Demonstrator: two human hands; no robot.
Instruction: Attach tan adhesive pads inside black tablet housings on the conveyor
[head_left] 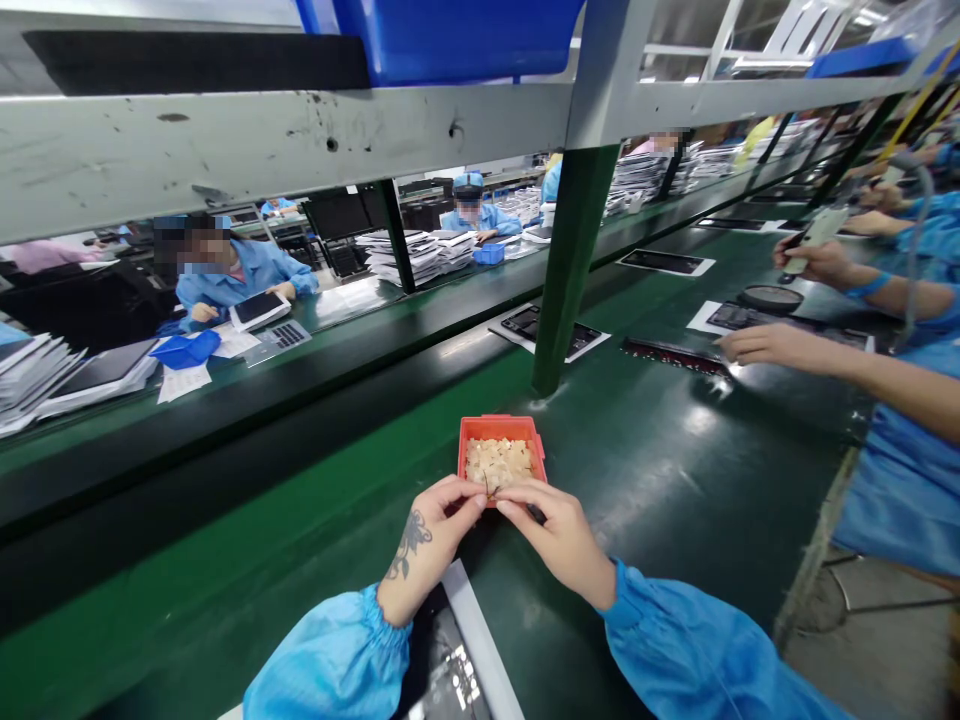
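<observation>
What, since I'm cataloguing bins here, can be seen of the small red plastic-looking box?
The small red plastic-looking box sits upright and open-topped on the shiny dark green work surface. Its outline is roughly square, with a projecting lip on its right side. Pale cream scraps cover much of its floor. The bare, tattooed left hand and bare right hand partly hide its near edge; whether they touch it is unclear.

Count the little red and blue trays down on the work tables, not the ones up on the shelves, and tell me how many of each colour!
Red tray: 1
Blue trays: 2
Total: 3 that I can make out
</observation>
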